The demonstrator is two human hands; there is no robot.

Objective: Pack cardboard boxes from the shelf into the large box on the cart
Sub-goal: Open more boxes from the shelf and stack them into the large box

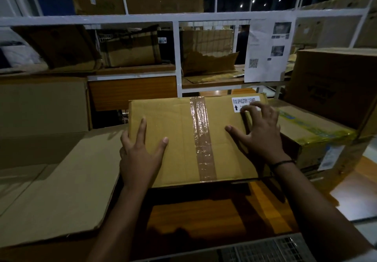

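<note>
A taped cardboard box (183, 137) with a white label at its far right corner lies flat on the wooden shelf (214, 210) in front of me. My left hand (140, 153) clasps its near left edge, thumb and forefinger on top, the other fingers down the side. My right hand (259, 131) is over the box's right top edge with fingers spread and arched, fingertips by the label; I see no grip. The large box on the cart is not clearly in view.
A big cardboard flap (61, 180) slopes at the left. A yellow-taped box (310, 135) sits close on the right, with a bigger carton (334, 82) behind it. More boxes fill the white shelf frame (177, 58). A wire mesh panel (275, 247) shows at the bottom edge.
</note>
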